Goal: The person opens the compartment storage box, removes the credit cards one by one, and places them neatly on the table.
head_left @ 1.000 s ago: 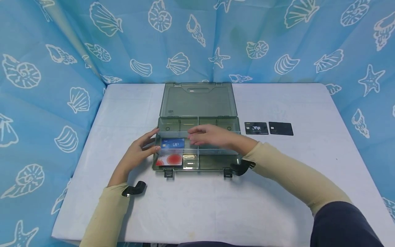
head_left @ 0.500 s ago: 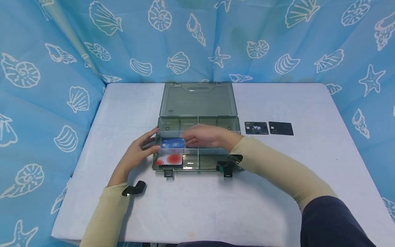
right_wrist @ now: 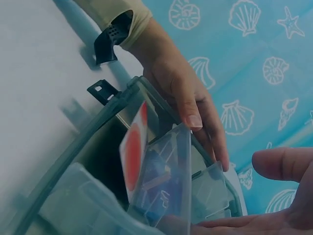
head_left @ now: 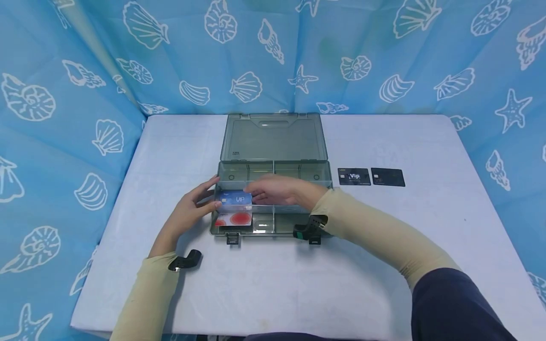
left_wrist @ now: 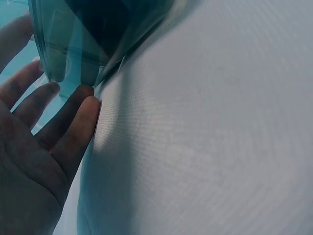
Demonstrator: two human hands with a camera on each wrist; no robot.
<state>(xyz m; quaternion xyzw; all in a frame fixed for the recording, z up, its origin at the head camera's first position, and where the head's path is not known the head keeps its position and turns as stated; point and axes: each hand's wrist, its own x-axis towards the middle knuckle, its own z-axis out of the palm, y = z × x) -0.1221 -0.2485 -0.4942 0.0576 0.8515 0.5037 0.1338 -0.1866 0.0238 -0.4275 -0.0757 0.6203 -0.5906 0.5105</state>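
Step looks like placing cards in the open box (head_left: 285, 224); next move likely calls for settling the card, then lifting fingers clear. Left hand (head_left: 187, 213): fingers spread at the box's left side, no firm grip visible. Right hand (head_left: 277, 188): thumb well off the fingers, no pinch visible, fingertips at blue card (head_left: 234, 199), middle-left compartment. Box is rigid smoky plastic, dividers (head_left: 290, 209) clear and thin. Cards flat, rectangular. Red-and-white card (head_left: 236, 219) tilts in front-left compartment.

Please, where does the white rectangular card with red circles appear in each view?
Head: white card with red circles, lower left of centre, inside translucent green plastic box.
Left wrist: not visible.
Right wrist: card, lower left of centre.
Shared landmark: bare left hand, touching the box.
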